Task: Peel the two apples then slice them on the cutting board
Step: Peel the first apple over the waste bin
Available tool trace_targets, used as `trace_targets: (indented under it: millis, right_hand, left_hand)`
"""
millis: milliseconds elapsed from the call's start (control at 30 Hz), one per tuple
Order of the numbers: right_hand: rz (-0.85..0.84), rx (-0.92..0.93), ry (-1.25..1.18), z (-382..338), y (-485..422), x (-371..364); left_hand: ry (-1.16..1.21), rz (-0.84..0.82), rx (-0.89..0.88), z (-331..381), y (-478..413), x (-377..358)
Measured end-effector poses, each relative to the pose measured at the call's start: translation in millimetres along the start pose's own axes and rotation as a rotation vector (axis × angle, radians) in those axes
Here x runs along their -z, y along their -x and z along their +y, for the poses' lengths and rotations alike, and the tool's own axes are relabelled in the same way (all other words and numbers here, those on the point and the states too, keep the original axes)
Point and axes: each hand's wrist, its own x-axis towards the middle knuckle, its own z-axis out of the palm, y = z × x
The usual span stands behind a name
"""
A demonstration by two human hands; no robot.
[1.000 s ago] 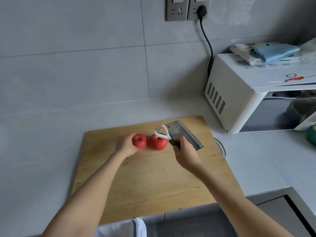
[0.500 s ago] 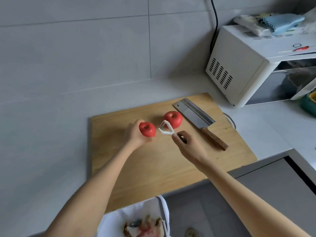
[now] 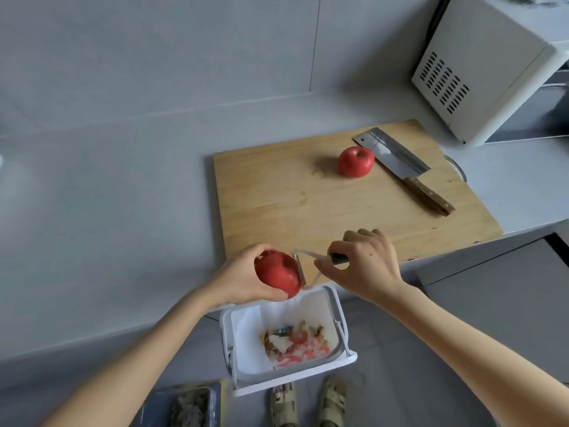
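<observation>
The grey tabletop [image 3: 123, 195] carries one wooden cutting board [image 3: 308, 211]. Below its front edge stands one white bin [image 3: 292, 375] lined with a bag and holding scraps. One cleaver [image 3: 397, 161] lies on the board's far right, its blade just beside the one apple [image 3: 356, 161] resting there upright. The second apple [image 3: 277, 274], two in all, is held off the board, out over the bin. The left hand [image 3: 243, 278] cups it with fingers and thumb curled round its far and near sides. Both apples look firm, round and smooth-skinned, light enough for one hand but likely to turn slippery once the skin comes off. A wrapping hold across the stem and base ends, which leaves the flank bare, seems the sound one. The right hand [image 3: 366, 266] is closed round the dark handle of the one peeler [image 3: 299, 269], whose blade lies against the held apple's right side. All the skin in view on both apples is red.
</observation>
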Motion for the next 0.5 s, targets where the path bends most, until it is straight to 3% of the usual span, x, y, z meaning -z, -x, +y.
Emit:
trace_targets:
  millis: [233, 500]
  right_hand:
    - [-0.137, 0.109, -0.02, -11, 14, 2]
    - [-0.274, -0.046, -0.331, -22, 46, -27]
  left_hand:
    - [0.304, -0.069, 0.09, -12, 24, -16]
    - [0.895, -0.045, 0.156, -32, 31, -49]
